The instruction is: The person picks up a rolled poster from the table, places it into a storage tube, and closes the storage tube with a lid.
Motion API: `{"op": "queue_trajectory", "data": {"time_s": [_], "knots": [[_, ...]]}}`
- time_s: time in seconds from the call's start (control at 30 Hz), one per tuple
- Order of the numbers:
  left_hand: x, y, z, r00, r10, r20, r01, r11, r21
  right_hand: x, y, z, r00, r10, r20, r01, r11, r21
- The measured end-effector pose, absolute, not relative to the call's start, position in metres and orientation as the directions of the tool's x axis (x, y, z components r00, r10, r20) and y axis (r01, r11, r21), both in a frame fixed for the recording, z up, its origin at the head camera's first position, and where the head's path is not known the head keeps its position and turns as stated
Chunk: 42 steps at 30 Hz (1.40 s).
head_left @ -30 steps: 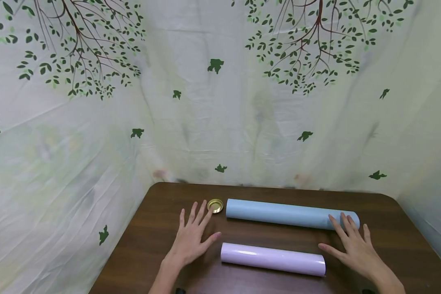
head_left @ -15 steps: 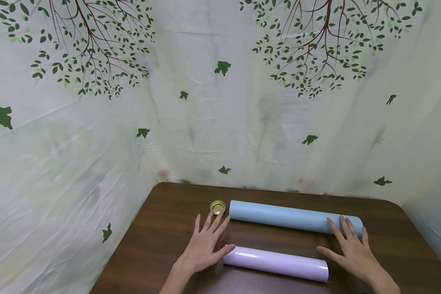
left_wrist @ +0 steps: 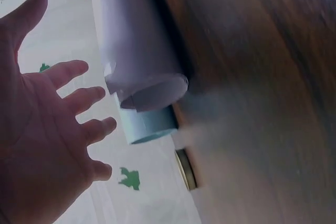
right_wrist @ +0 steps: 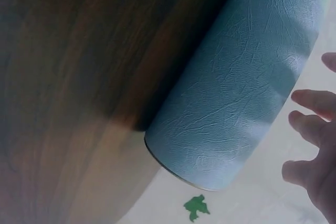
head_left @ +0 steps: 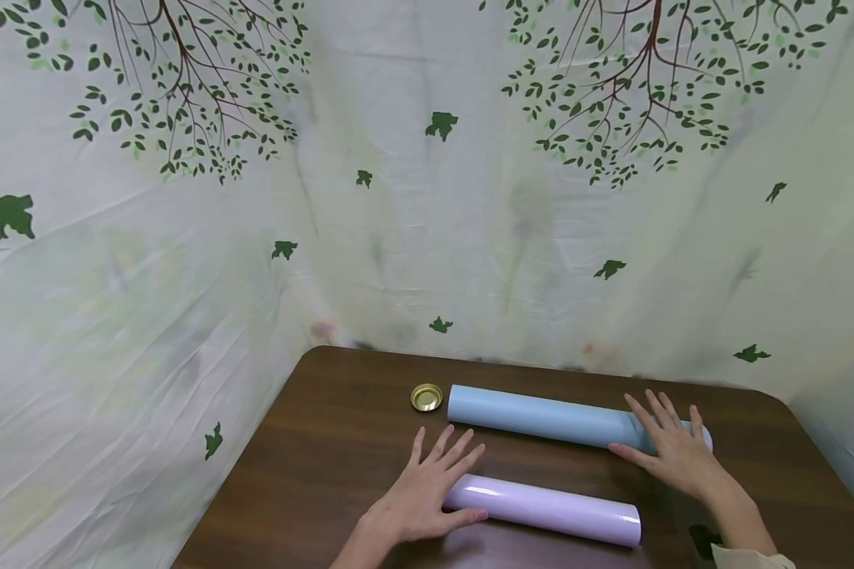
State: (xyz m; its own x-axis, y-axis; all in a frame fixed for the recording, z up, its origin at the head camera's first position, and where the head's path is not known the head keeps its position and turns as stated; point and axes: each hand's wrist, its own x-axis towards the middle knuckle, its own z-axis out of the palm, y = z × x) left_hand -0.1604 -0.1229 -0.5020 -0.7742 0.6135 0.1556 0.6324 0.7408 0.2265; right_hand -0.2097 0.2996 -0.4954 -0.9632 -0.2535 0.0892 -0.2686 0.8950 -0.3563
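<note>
A glossy lilac rolled-up sheet (head_left: 551,507) lies on the brown table. My left hand (head_left: 427,491) hovers at its left end with fingers spread, covering part of that end in the head view. The left wrist view shows the roll's hollow end (left_wrist: 155,93) and the left palm (left_wrist: 44,140) apart from it. Behind lies a longer light blue roll (head_left: 541,415), whose surface looks creased and leathery in the right wrist view. Over its right part is my right hand (head_left: 676,452), fingers spread, holding nothing. A gap shows between the right fingers (right_wrist: 310,124) and the blue roll there.
A shallow round gold lid or dish (head_left: 426,397) sits left of the blue roll. The wooden table (head_left: 341,442) has rounded far corners. Pale cloth (head_left: 398,261) printed with leaves and branches hangs behind and at the sides.
My left hand has moved right and nearer, from beside the gold lid to the lilac roll's left end. The right hand has shifted slightly farther over the blue roll. The head view has turned slightly.
</note>
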Motion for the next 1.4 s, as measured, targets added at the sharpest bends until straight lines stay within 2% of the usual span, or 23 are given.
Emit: {"op": "queue_trajectory", "data": {"time_s": [0.33,0.67,1.0,1.4], "knots": [[-0.159,-0.113,-0.509,-0.750,0.643,0.154,0.661,0.738,0.136,-0.218,0.298,-0.494,-0.961,-0.265,0.078,-0.276,0.895,-0.350],[-0.158,-0.107,-0.518,-0.720,0.677,0.157,0.693,0.712,0.109,-0.225,0.294,-0.500,-0.960,-0.269,0.075,-0.279,0.907,-0.316],[-0.157,-0.102,-0.529,-0.670,0.702,0.240,0.707,0.702,-0.082,-0.225,0.293,-0.514,-0.956,-0.252,0.151,-0.282,0.931,-0.233],[-0.159,-0.107,-0.523,-0.670,0.701,0.242,0.723,0.691,-0.002,-0.226,0.291,-0.520,-0.971,-0.207,0.116,-0.228,0.950,-0.214]]}}
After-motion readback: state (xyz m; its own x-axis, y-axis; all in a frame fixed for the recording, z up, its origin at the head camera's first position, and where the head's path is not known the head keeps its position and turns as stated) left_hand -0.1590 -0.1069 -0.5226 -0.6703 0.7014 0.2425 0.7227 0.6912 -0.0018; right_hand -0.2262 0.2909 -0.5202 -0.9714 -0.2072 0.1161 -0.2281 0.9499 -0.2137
